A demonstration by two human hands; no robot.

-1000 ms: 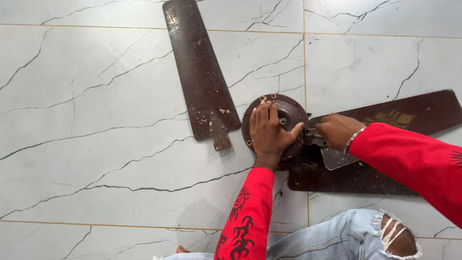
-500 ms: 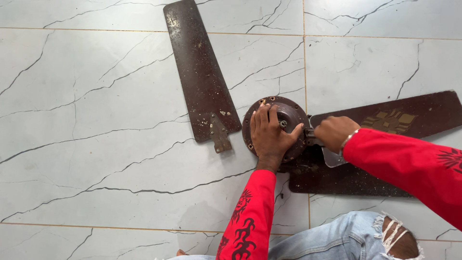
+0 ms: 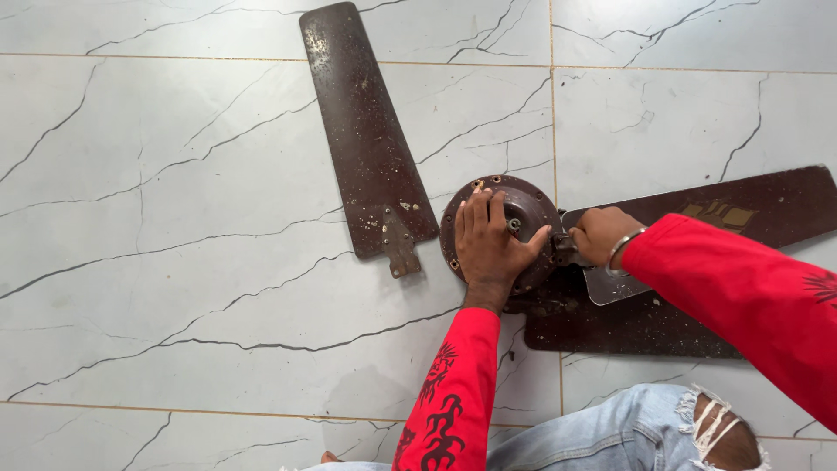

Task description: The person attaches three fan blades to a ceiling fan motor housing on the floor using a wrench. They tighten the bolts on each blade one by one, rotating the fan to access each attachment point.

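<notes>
A round brown fan hub (image 3: 529, 209) lies on the white marble floor (image 3: 192, 288). My left hand (image 3: 486, 242) rests on top of it, fingers spread and thumb beside the centre shaft, holding it down. My right hand (image 3: 600, 234) is closed on a small dark metal part (image 3: 562, 249) at the hub's right edge. A detached rusty brown blade (image 3: 366, 139) lies just left of the hub with its bracket end near it. Another blade (image 3: 750, 202) runs off to the right under my right arm. A third blade (image 3: 628, 324) lies below the hub.
A pale grey blade-shaped piece (image 3: 610, 286) sits under my right wrist. My knee in torn light jeans (image 3: 628, 432) is at the bottom edge. Tile joints run across the floor.
Both hands stay at the hub. The left fingers shift slightly on its top, and the view has drifted a little.
</notes>
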